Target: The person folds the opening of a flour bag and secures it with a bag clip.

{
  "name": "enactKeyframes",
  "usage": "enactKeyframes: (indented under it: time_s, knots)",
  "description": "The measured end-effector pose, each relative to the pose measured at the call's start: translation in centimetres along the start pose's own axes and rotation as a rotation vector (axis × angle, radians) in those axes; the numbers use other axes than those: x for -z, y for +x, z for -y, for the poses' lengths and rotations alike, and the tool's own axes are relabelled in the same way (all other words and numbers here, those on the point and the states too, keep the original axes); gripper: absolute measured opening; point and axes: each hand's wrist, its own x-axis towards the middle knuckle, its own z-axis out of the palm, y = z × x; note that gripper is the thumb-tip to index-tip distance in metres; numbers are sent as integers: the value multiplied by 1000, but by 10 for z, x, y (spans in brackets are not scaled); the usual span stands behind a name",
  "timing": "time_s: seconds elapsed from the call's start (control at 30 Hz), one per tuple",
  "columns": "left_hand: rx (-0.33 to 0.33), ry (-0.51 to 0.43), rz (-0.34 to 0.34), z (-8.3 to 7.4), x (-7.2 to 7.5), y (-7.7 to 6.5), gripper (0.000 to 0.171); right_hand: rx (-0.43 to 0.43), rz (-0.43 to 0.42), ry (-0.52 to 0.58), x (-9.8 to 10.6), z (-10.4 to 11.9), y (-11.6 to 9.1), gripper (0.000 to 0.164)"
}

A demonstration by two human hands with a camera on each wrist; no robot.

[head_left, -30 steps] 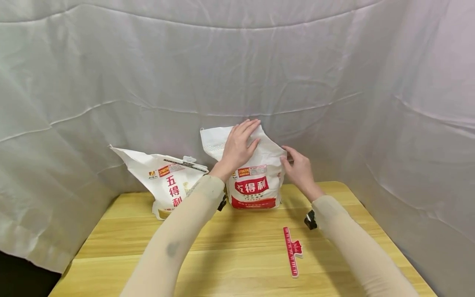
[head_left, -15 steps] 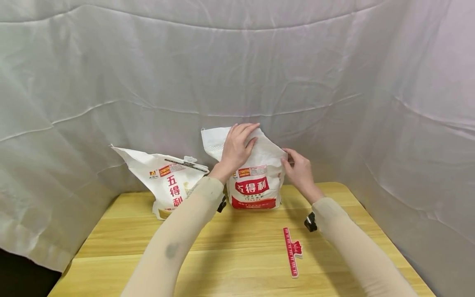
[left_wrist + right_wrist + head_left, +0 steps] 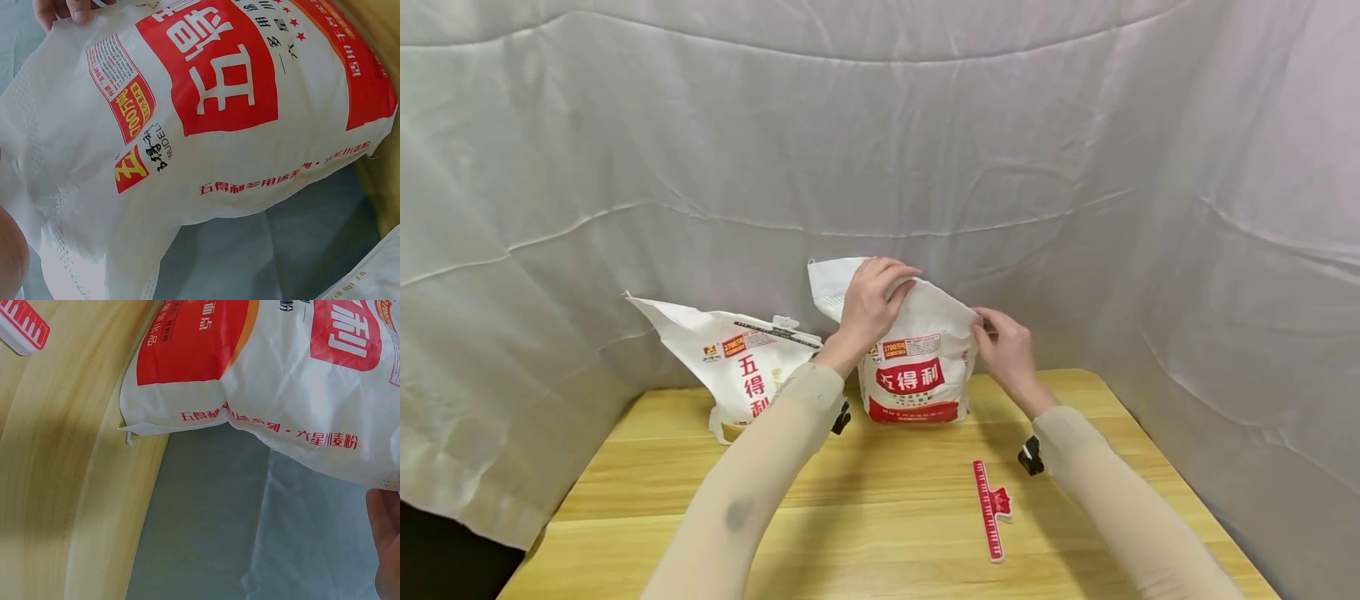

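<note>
A white flour bag (image 3: pixel 910 379) with red labels stands upright at the back of the table, its top partly folded down. My left hand (image 3: pixel 867 310) grips the top edge near the middle, with the fingers over the fold and the thumb in front. The bag's top right corner is pinched by my right hand (image 3: pixel 1006 346); its fingertips (image 3: pixel 78 9) show at that edge in the left wrist view. A loose white flap (image 3: pixel 831 287) sticks up left of my left hand. The bag's back side is hidden.
To the left leans a second flour bag (image 3: pixel 730 358), its top held by a black-and-white sealing clip (image 3: pixel 778 332). A red-and-white sealing clip (image 3: pixel 990 510) lies on the wooden table (image 3: pixel 880 533), in front of my right hand. Grey cloth (image 3: pixel 880 150) hangs behind.
My left hand has moved slightly down, its fingers curling more and bringing the bag's top edge lower. My right hand has shifted a little downward at the corner.
</note>
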Motion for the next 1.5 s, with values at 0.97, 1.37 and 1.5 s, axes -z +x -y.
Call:
enactKeyframes:
  time_s: [0.97, 1.37, 1.5]
  knots:
    - [-125, -17, 87, 18, 20, -27, 15, 154, 58, -33, 4, 3, -20, 37]
    - [-37, 108, 167, 10, 18, -26, 27, -187, 49, 190, 1, 10, -18, 23]
    - [-11, 126, 160, 5, 15, -19, 23, -323, 69, 226, 3, 14, -14, 26]
